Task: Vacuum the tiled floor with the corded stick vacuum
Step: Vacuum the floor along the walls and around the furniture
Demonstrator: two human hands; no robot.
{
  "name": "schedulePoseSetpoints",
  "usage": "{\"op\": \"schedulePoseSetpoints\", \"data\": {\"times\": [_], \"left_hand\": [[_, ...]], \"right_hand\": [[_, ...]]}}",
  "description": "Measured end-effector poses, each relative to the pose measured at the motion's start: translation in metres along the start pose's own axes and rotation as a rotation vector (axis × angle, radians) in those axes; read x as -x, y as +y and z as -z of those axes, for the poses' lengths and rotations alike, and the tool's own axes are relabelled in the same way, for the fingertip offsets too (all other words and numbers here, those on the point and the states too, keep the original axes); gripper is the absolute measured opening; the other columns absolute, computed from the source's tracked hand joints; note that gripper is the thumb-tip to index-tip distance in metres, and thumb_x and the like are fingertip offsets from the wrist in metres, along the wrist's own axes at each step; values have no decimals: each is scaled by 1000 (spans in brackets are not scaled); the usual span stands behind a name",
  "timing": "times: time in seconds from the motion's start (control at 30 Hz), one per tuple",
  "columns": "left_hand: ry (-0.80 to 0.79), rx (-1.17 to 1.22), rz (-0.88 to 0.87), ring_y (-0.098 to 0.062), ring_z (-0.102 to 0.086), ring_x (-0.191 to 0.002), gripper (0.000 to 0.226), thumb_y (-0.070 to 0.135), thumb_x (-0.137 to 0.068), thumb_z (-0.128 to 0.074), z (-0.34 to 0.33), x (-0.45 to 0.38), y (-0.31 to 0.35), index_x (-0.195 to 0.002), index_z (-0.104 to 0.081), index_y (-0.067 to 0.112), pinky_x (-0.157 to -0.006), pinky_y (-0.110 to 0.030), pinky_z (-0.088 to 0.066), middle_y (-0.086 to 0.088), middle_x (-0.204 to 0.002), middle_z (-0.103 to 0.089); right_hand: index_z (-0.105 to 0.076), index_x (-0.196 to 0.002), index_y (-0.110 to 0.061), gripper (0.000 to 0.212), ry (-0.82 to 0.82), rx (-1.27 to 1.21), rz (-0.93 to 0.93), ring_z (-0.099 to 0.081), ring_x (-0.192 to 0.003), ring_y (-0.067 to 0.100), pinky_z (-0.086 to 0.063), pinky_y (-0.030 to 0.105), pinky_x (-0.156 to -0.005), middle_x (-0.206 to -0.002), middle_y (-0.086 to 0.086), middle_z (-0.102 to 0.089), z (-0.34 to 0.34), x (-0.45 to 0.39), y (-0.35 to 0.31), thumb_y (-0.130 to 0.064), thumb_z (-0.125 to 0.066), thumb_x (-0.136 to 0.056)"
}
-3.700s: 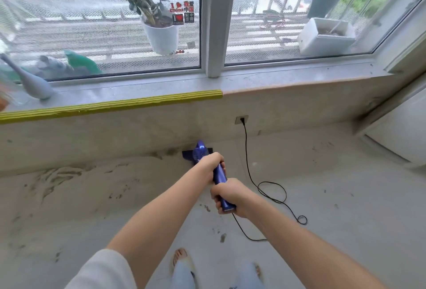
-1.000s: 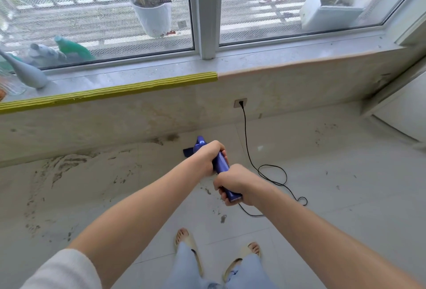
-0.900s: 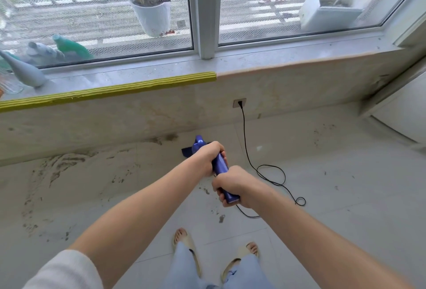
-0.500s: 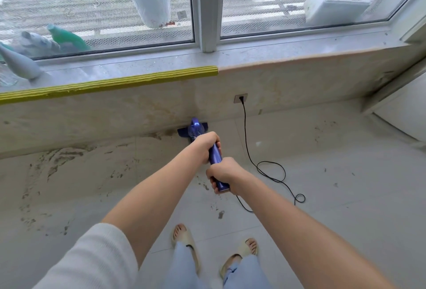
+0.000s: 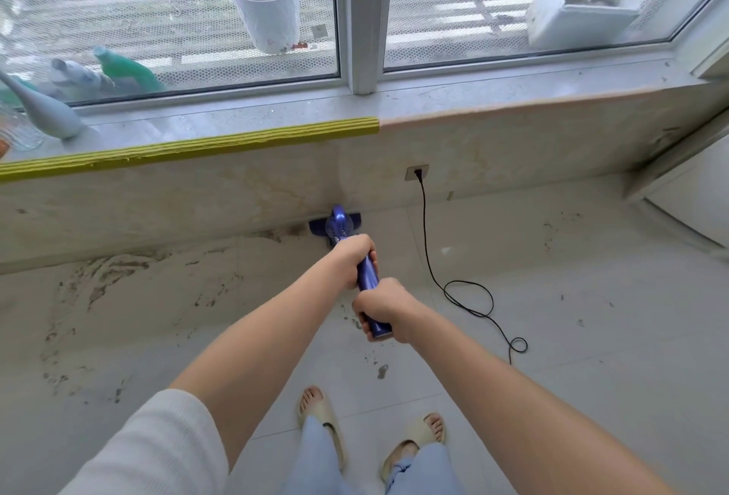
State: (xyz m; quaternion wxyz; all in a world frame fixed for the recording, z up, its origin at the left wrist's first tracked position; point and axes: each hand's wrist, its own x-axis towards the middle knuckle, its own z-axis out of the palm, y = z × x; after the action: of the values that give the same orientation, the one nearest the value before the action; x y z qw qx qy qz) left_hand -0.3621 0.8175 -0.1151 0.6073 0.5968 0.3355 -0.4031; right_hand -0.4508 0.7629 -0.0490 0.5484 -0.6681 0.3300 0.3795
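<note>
Pale floor tiles (image 5: 591,337) run up to a low wall (image 5: 157,194) under a wide window, and much of the floor on the left is smeared with brown, sandy dirt (image 5: 102,281). A blue stick vacuum (image 5: 367,273) points away from the person, its floor head (image 5: 334,223) lying at the foot of the wall, touching it or nearly so. The left hand (image 5: 353,260) is wrapped round the upper body of the vacuum, and the right hand (image 5: 378,311) is curled tight round the handle end nearer the person. Both arms are stretched well forward.

A black cord (image 5: 428,250) drops from a wall socket (image 5: 417,172) just right of the head, crosses the tiles and forms a loop (image 5: 469,297) and a smaller coil (image 5: 517,344) to the right of the hands. The part that runs from there back to the vacuum is hidden behind the right forearm.

The cord looks like the main risk. A sweep to the right would bring the head over the slack loop, which could be sucked in or snagged. A long pull backward might tighten the cord and tug the plug from the socket. The person's feet in open sandals (image 5: 323,419) stand just behind, so a dragged loop could also catch a toe. Pushing harder forward would only knock the head against the wall. The dirt may be damp in places, which could clog the intake or simply smear.
</note>
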Motion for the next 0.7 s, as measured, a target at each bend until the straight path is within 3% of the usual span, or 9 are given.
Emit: {"op": "schedulePoseSetpoints", "data": {"times": [0.23,0.47,0.7], "left_hand": [[-41,56,23,-10,-38,-33,23,3,-85,-41,-1,19,-7,-64,-40,11,-46,-20,-35,3,-39,-41],[-67,132,52,-9,-37,-37,24,3,-84,-43,-9,10,0,-63,-38,13,-43,-18,-35,4,-41,-40],[-29,113,43,-11,-38,-35,12,3,-84,-41,-11,-10,6,-77,-38,13,-40,-14,-36,2,-43,-41]], "right_hand": [[-47,-86,-3,13,-50,-25,11,-42,-42,13,-40,17,-38,-59,8,-46,10,25,2,8,-43,-82],[-47,-94,-2,16,-32,-1,16,-42,-44,14,-39,17,-37,-61,9,-45,21,14,-2,9,-43,-82],[-47,-93,-3,13,-19,59,-15,-46,-46,15,-42,22,-42,-62,9,-49,20,-10,-5,6,-46,-84]]}}
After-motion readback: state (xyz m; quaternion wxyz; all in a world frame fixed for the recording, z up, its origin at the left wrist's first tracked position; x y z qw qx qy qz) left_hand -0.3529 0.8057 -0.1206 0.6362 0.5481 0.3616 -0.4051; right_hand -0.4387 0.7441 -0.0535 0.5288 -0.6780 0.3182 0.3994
